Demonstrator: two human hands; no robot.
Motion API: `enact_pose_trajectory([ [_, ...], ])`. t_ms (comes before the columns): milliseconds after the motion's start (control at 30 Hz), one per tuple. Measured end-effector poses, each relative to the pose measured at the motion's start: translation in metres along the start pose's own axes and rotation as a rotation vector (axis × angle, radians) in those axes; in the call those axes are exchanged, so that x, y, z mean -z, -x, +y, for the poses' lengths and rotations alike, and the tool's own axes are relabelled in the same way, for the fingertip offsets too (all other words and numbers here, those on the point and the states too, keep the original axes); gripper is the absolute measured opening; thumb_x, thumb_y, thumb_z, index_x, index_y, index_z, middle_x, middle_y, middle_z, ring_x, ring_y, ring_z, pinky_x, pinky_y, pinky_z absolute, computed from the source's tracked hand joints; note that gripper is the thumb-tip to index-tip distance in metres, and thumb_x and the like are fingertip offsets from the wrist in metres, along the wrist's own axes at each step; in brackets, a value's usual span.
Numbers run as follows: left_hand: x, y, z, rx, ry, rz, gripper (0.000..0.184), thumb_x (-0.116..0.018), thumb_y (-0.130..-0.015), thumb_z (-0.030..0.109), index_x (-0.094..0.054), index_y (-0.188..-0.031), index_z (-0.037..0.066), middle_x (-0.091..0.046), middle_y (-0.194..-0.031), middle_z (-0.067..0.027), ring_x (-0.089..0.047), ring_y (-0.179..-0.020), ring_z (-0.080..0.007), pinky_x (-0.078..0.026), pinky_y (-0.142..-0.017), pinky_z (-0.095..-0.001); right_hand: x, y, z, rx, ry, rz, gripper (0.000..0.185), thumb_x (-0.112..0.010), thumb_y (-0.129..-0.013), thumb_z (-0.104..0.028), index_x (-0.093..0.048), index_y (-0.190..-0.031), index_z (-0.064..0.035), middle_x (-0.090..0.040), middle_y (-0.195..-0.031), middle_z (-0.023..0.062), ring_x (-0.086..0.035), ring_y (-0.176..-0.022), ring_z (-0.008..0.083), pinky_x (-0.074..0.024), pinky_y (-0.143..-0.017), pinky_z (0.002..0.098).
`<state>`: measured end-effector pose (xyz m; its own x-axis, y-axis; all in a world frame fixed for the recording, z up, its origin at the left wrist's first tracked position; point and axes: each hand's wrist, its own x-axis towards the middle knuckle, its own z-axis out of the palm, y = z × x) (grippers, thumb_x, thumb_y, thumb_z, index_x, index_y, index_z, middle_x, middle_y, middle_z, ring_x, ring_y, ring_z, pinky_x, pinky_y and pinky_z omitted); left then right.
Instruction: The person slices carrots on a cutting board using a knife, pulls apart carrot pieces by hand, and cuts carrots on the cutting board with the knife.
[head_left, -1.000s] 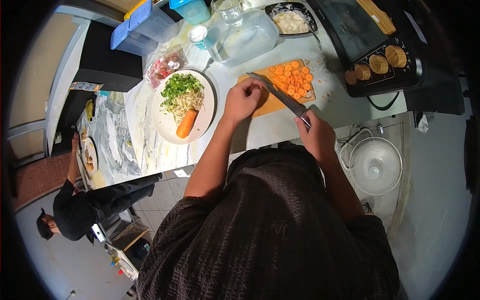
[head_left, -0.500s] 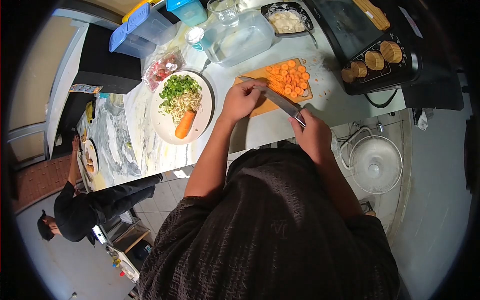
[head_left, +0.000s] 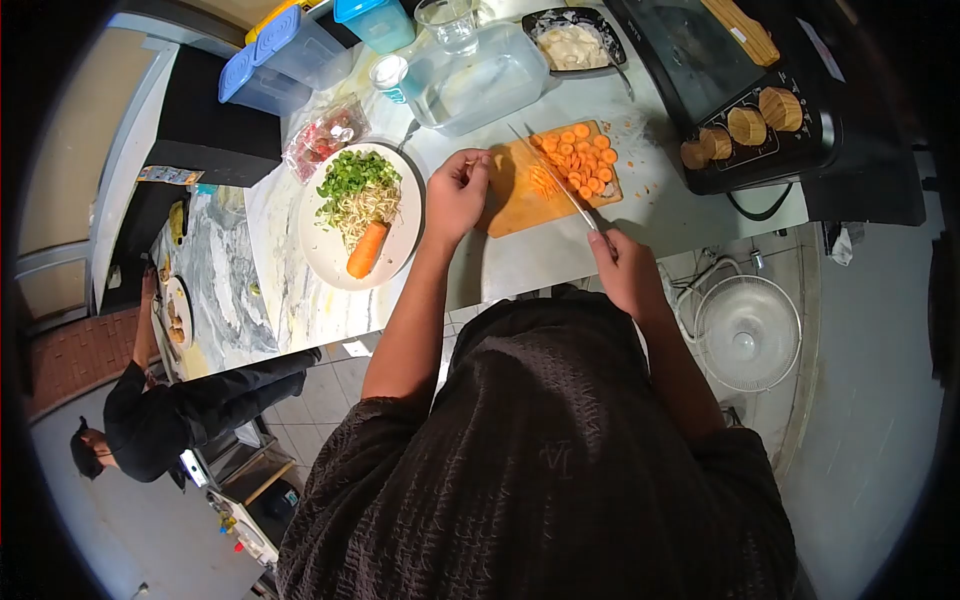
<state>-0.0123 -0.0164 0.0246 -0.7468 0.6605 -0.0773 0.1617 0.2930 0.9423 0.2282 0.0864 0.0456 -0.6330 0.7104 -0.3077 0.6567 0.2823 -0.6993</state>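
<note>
My right hand (head_left: 628, 268) is closed round the handle of a kitchen knife (head_left: 574, 201). The blade stands edge down over the wooden cutting board (head_left: 508, 205), between julienned carrot strips (head_left: 541, 181) and a pile of carrot slices (head_left: 592, 160). To the left of the board, my left hand (head_left: 458, 200) is raised with its fingers curled and pinched together; whether anything is in them is hidden. Beside it sits a white plate (head_left: 328, 262) bearing chopped greens (head_left: 358, 180), bean sprouts (head_left: 372, 205) and a peeled carrot piece (head_left: 367, 250).
Behind the board are a clear plastic container (head_left: 480, 85), a white cup (head_left: 390, 75) and a black dish (head_left: 572, 40) of pale paste. A black oven (head_left: 740, 120) borders the right. A bag of red food (head_left: 325, 135) lies behind the plate. Another person (head_left: 170, 420) stands at far left.
My left hand has moved left, away from the blade and off the board. The knife has swung from lying slanted across the board to standing edge down among the carrot pieces.
</note>
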Motion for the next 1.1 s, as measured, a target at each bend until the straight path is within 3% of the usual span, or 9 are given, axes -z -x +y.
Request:
enact_pose_trajectory([
  [100, -0.004, 0.001, 0.0, -0.01, -0.015, -0.016, 0.02, -0.063, -0.094, 0.017, -0.069, -0.104, 0.001, -0.054, -0.063, 0.0024, -0.044, -0.058, -0.0049, -0.039, -0.055, -0.0235, 0.011, 0.001, 0.002, -0.055, 0.005, 0.018, 0.035, -0.059, -0.095, -0.033, -0.06, -0.085, 0.0008, -0.064, -0.074, 0.0208, -0.063, -0.07, 0.0406, -0.0479, -0.063, 0.0434],
  [367, -0.018, -0.001, -0.006, -0.004, -0.159, -0.211, 0.028, -0.064, -0.094, 0.02, -0.066, -0.112, 0.0, -0.062, -0.078, -0.0016, -0.053, -0.069, -0.0084, -0.046, -0.067, -0.025, 0.03, -0.024, 0.054, 0.136, 0.107, 0.389, 0.03, -0.067, -0.091, -0.03, -0.061, -0.099, -0.0016, -0.063, -0.082, 0.0161, -0.063, -0.074, 0.0333, -0.0489, -0.068, 0.0435],
  [433, -0.022, -0.002, -0.007, -0.034, -0.179, -0.177, 0.028, -0.063, -0.091, 0.021, -0.067, -0.11, 0.002, -0.064, -0.074, -0.0092, -0.057, -0.065, -0.0167, -0.048, -0.066, -0.0308, 0.032, -0.031, 0.06, 0.147, 0.148, 0.396, 0.03, -0.068, -0.09, -0.029, -0.062, -0.098, -0.0008, -0.062, -0.083, 0.0161, -0.062, -0.076, 0.0333, -0.0487, -0.068, 0.0432],
  [567, -0.024, -0.004, 0.002, 0.003, -0.201, -0.199, 0.029, -0.064, -0.094, 0.022, -0.065, -0.112, -0.001, -0.064, -0.079, -0.0044, -0.055, -0.07, -0.0102, -0.047, -0.068, -0.0263, 0.032, -0.052, 0.07, 0.26, 0.162, 0.429, 0.029, -0.072, -0.087, -0.026, -0.063, -0.094, 0.0, -0.059, -0.082, 0.016, -0.06, -0.077, 0.0337, -0.0479, -0.068, 0.0433],
  [667, -0.026, -0.005, 0.005, 0.004, -0.266, -0.195, 0.029, -0.065, -0.093, 0.022, -0.066, -0.111, 0.0, -0.065, -0.078, -0.0071, -0.056, -0.069, -0.0121, -0.048, -0.068, -0.0274, 0.032, -0.065, 0.071, 0.298, 0.146, 0.407, 0.027, -0.074, -0.084, -0.024, -0.064, -0.092, -0.0003, -0.06, -0.084, 0.0164, -0.06, -0.077, 0.0344, -0.0478, -0.07, 0.0438],
  [733, -0.028, -0.004, 0.005, -0.038, -0.269, -0.159, 0.028, -0.064, -0.089, 0.02, -0.067, -0.11, 0.002, -0.067, -0.08, -0.0129, -0.063, -0.071, -0.0241, -0.05, -0.07, -0.0332, 0.029, -0.074, 0.077, 0.314, 0.142, 0.412, 0.027, -0.074, -0.083, -0.024, -0.064, -0.092, -0.0007, -0.061, -0.085, 0.0165, -0.06, -0.077, 0.0347, -0.0476, -0.07, 0.0439],
  [867, -0.029, -0.009, 0.001, -0.177, -0.356, -0.159, 0.027, -0.066, -0.089, 0.017, -0.066, -0.112, 0.003, -0.065, -0.093, -0.0137, -0.062, -0.085, -0.0236, -0.05, -0.08, -0.0331, 0.032, -0.081, 0.074, 0.369, 0.121, 0.4, 0.029, -0.075, -0.083, -0.027, -0.066, -0.096, -0.0023, -0.062, -0.087, 0.0161, -0.06, -0.079, 0.0348, -0.0472, -0.072, 0.0439],
  [933, -0.03, -0.012, 0.004, -0.2, -0.384, -0.231, 0.033, -0.067, -0.082, 0.012, -0.066, -0.115, 0.006, -0.06, -0.103, -0.0137, -0.06, -0.094, -0.0279, -0.049, -0.085, -0.0351, 0.029, -0.085, 0.078, 0.374, 0.163, 0.408, 0.03, -0.075, -0.083, -0.028, -0.066, -0.097, -0.0029, -0.063, -0.088, 0.0156, -0.06, -0.081, 0.0347, -0.0469, -0.074, 0.0437],
  [1100, -0.033, -0.016, 0.006, -0.369, -0.388, -0.25, 0.046, -0.069, -0.072, 0.008, -0.066, -0.118, 0.012, -0.057, -0.103, -0.0118, -0.059, -0.094, -0.029, -0.049, -0.085, -0.0362, 0.027, -0.085, 0.079, 0.345, 0.282, 0.417, 0.036, -0.075, -0.082, -0.03, -0.067, -0.105, -0.0038, -0.063, -0.092, 0.014, -0.06, -0.088, 0.034, -0.0465, -0.079, 0.0432],
])
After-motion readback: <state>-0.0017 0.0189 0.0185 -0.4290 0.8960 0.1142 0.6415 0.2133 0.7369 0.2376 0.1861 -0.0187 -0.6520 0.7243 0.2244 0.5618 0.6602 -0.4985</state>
